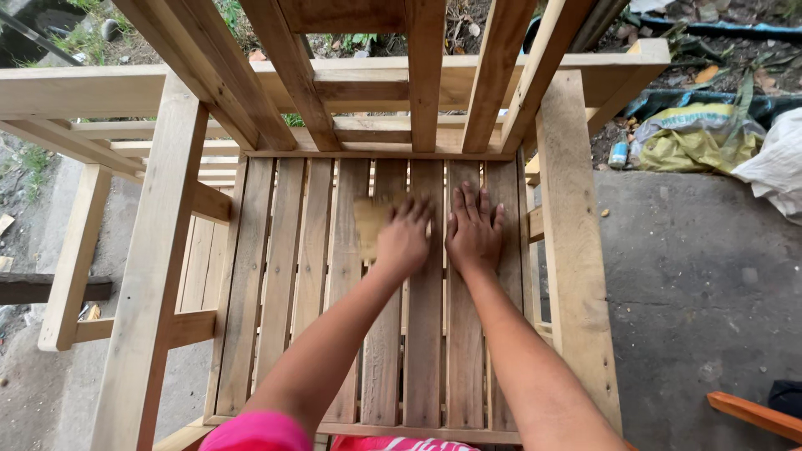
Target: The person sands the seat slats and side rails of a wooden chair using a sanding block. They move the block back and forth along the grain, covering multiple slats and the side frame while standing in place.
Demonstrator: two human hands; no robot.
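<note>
The left hand [403, 242] presses a tan sheet of sandpaper [370, 224] flat against the slatted seat [280, 276] of an unfinished wooden chair; the fingers curl over the sheet's near right part, and the rest of the sheet shows beyond and to the left of the knuckles. It is closed down on the paper, holding it by pressure against the wood rather than pinching it. The right hand [474, 234] lies just beside the left, to its right, palm down with all 5 fingers spread wide and flat on the slats; it holds nothing.

Both forearms reach in from the near edge of the seat. Ahead of the fingertips the seat meets the sloping backrest slats [424, 75]. Well to the left of the left hand stands the left armrest [159, 250], and just to the right of the right hand runs the right armrest [576, 250]. A second bare wooden frame [79, 242] stands farther left, on the concrete floor [702, 284].

By my reading, the step in hand is sanding the seat slats near the back of the seat, with the free hand bracing or feeling the surface. The next stroke would call for even downward pressure, travel along the grain, and fingers kept clear of the gaps between slats, where the sheet could snag or tear
</note>
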